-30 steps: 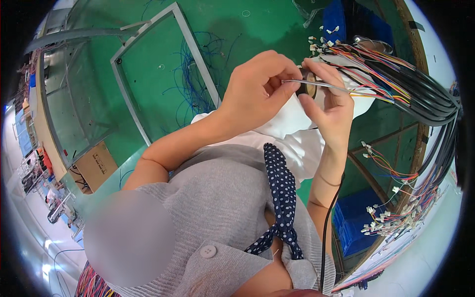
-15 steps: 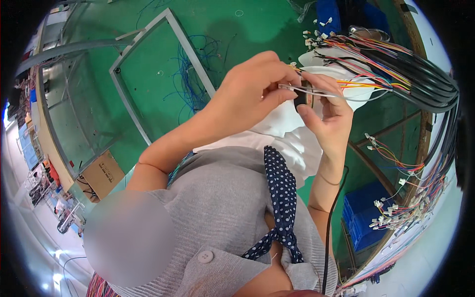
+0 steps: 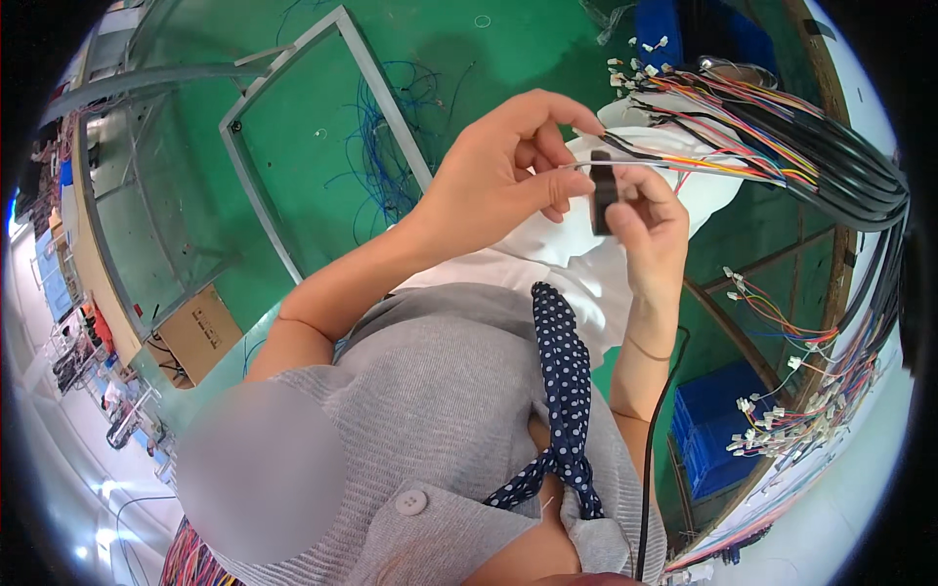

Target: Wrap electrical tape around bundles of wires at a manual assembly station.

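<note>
My left hand (image 3: 508, 161) is curled, with thumb and fingers closed around a thin grey wire (image 3: 674, 167). Its index fingertip reaches dark-sleeved wires (image 3: 630, 146) just above. Close by on the right, my right hand (image 3: 653, 210) grips what looks like a roll of black tape (image 3: 604, 200) between thumb and fingers, edge toward me. The left thumb tip comes right up to the roll; whether they touch is unclear. Yellow, red and grey wires run from the hands to a thick bundle of black cables (image 3: 840, 181) at the right.
White connectors (image 3: 645, 68) end several wires at the upper right, and more connectors (image 3: 772, 430) hang lower down. Blue crates (image 3: 718, 420) stand on the green floor. A grey metal frame (image 3: 381, 93) and tangled blue wire (image 3: 376, 166) lie beyond my left arm. A cardboard box (image 3: 200, 337) is at left.
My hands have moved slightly apart. The black roll has turned and shows more of its dark edge. My left index finger has lifted away from its thumb toward the dark wires.
</note>
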Demonstrator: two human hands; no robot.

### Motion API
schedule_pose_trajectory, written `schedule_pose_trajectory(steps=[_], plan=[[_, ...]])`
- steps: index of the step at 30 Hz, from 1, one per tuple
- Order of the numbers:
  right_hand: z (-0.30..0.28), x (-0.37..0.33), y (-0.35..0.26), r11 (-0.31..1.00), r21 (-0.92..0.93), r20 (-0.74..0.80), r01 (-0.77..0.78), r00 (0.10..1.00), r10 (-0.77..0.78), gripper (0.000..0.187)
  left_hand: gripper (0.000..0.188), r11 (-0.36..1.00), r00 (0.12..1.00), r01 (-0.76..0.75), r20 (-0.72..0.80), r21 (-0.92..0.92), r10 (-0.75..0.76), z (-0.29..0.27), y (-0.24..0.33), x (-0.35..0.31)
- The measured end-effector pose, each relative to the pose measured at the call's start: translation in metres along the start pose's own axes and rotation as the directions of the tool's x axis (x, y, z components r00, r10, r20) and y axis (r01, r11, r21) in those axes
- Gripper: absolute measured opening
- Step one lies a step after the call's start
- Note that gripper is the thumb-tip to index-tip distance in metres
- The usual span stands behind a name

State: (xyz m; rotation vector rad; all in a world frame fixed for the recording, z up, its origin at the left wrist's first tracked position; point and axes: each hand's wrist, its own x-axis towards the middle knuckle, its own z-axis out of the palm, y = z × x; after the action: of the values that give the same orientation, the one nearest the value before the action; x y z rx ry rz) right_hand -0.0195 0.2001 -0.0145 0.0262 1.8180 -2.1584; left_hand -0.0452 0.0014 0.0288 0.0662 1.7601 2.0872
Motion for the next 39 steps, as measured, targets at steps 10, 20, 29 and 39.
schedule_pose_trajectory(steps=[10, 20, 29, 39], plan=[[0.003, 0.022, -0.013, 0.962, 0.264, 0.117, 0.064, 0.988, -0.098, 0.047, 0.016, 0.960, 0.996, 0.023, -0.081, -0.278, -0.047, 0.009, -0.004, -0.010], [0.003, 0.023, -0.014, 0.984, 0.083, 0.084, 0.158, 0.983, -0.165, 0.058, 0.017, 0.911, 0.985, 0.157, -0.006, -0.381, -0.173, 0.005, -0.009, -0.004], [-0.002, 0.025, -0.011, 0.969, 0.102, 0.178, 0.225, 0.954, -0.240, 0.048, 0.013, 0.903, 0.984, 0.166, 0.005, -0.395, -0.178, 0.004, -0.011, -0.004], [0.018, 0.015, -0.018, 0.988, 0.093, 0.025, 0.119, 0.992, -0.122, 0.061, 0.010, 0.948, 0.992, 0.072, -0.080, -0.310, -0.102, 0.009, -0.023, 0.000]])
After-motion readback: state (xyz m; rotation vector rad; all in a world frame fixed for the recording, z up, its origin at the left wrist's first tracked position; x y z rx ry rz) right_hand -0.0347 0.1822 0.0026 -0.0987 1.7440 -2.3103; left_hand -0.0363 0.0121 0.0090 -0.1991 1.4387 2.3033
